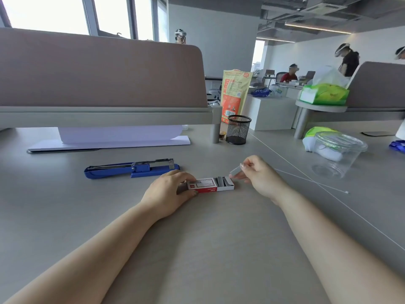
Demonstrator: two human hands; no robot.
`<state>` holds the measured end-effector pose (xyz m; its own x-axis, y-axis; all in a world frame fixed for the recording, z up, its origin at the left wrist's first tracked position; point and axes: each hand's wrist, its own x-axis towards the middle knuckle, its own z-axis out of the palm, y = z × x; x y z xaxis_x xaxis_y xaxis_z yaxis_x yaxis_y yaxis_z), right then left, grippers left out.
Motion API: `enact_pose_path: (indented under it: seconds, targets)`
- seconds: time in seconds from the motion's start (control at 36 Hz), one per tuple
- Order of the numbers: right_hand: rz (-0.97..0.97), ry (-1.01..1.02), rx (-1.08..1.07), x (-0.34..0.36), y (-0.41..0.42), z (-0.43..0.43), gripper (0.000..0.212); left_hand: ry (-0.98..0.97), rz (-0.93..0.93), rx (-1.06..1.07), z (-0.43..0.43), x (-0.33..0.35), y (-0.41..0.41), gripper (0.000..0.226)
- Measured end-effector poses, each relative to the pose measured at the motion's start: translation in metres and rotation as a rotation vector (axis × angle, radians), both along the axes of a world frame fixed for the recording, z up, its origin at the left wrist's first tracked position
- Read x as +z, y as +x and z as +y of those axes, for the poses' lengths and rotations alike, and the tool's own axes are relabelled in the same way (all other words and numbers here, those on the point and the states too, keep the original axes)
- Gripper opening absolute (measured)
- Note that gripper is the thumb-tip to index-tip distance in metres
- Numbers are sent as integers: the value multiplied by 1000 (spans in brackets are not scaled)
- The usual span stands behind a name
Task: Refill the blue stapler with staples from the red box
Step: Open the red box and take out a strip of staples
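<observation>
The blue stapler lies opened flat on the grey desk, its metal magazine exposed, to the left of my hands. The red and white staple box rests on the desk with its inner tray slid out to the right, showing rows of grey staples. My left hand pins down the box's left end with thumb and fingers. My right hand hovers just right of the tray, pinching a thin strip of staples between thumb and forefinger, tilted up above the tray.
A black mesh pen cup stands behind, next to an orange bag. A clear plastic tub and a green-white bag sit to the right. A thin white cable tie lies right of my hand. A partition with paper under it runs along the back.
</observation>
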<state>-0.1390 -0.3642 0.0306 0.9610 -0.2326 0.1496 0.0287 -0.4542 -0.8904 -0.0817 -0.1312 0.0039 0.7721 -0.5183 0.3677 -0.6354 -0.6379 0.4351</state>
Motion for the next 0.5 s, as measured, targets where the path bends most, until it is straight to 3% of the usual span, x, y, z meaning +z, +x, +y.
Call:
enact_pose_path:
  seconds: [0.22,0.5]
  targets:
    - [-66,-311,55,-2,-1,16,11,2,-6,-8,0,0,0,30]
    - [-100,-330,75,-3,0,17,11,7,-8,-9,0,-1,1,30]
